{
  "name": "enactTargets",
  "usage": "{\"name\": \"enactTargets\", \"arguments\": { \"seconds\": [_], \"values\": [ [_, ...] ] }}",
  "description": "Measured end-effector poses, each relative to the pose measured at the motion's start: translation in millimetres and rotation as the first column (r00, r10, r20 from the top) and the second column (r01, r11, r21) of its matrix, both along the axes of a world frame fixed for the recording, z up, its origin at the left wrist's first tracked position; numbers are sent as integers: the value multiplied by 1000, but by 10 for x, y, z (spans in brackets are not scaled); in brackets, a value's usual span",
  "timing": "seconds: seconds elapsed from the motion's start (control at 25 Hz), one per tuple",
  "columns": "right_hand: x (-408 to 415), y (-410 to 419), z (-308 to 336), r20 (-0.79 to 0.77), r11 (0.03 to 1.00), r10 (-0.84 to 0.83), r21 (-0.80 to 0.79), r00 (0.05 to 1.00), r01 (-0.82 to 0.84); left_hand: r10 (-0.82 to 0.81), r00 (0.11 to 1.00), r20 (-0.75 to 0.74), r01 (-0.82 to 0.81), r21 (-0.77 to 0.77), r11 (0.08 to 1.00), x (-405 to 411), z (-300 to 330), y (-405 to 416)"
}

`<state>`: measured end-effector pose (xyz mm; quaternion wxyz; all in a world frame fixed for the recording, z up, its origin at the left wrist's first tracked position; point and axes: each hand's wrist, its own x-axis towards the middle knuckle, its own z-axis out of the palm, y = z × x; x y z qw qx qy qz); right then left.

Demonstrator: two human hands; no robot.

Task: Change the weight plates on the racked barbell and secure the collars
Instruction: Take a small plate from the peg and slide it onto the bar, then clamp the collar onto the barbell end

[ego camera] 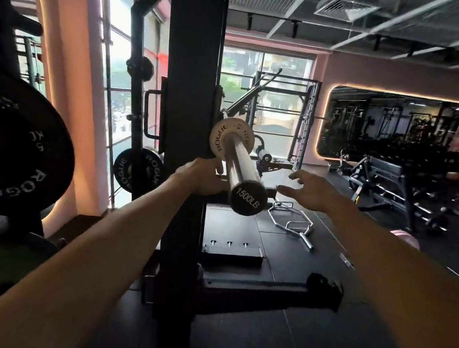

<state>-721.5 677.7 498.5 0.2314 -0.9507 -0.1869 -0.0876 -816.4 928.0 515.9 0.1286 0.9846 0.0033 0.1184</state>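
The barbell sleeve (237, 164) points its long axis toward the camera, its end cap (248, 201) reading "1500LB"; one small white plate (231, 139) marked "ROGUE" sits far up it, against the rack upright (191, 77). The left hand (202, 177) curls beside the sleeve — actual grip hidden. The right hand (311, 193) hovers open, fingers spread — touching nothing.
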Motion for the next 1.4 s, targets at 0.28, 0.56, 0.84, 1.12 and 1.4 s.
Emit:
{"name": "enactTargets", "arguments": {
  "seconds": [0.28,0.56,0.84,1.12,1.4],
  "values": [
    [-445,-786,-100,-81,994,-110,-36,991,107,-22,997,-75,5,-216,976,132,-330,-518],
    [-46,-1868,-330,-127,976,-203,-106,971,190,-117,988,-100,105,-116,988,756,-458,-1653],
    [617,-2674,-710,-186,972,-216,-134,958,193,-93,980,-176,73,-119,990,1537,-1050,-2509],
    [1531,-2975,-1682,-330,964,-243,-185,912,190,-100,949,-298,65,-127,990,2524,-1908,-2810],
    [2733,-2860,-2851,-497,957,-268,-240,826,166,-112,879,-464,55,-134,989,3706,-3145,-2954]
  ]
}}
